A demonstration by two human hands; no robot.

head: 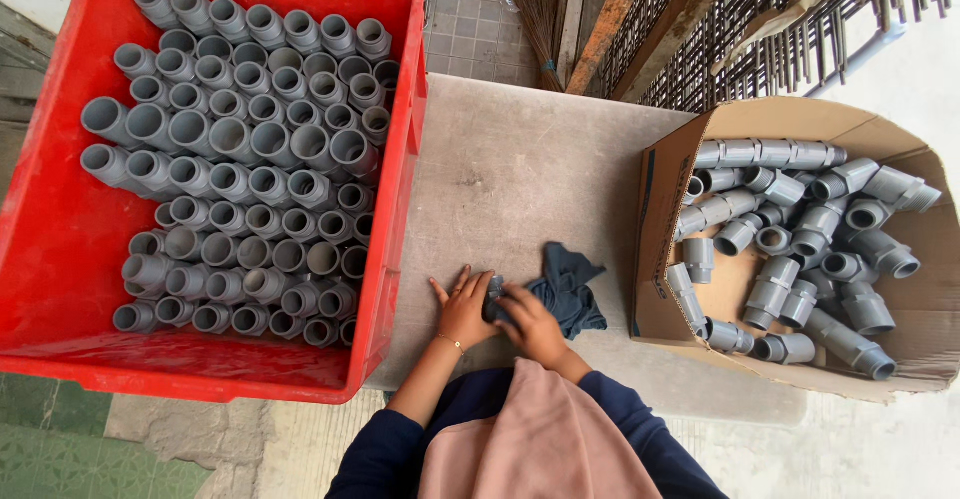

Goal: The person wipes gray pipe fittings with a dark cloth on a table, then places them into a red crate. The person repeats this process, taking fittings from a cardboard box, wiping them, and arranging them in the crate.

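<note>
Hands, two: left hand (463, 309), right hand (533, 325), one grey fitting (494, 297).

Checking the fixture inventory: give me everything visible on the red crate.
The red crate is a large rectangular bin, apparently moulded plastic, with tall smooth walls and a rolled rim. It sits left of the grey table top, its right wall against the table edge, and extends out of view at the left. It holds grey pipe fittings, packed closely in rows, open ends mostly facing up; a strip of bare floor shows along its near wall. Neither hand touches it.
</note>
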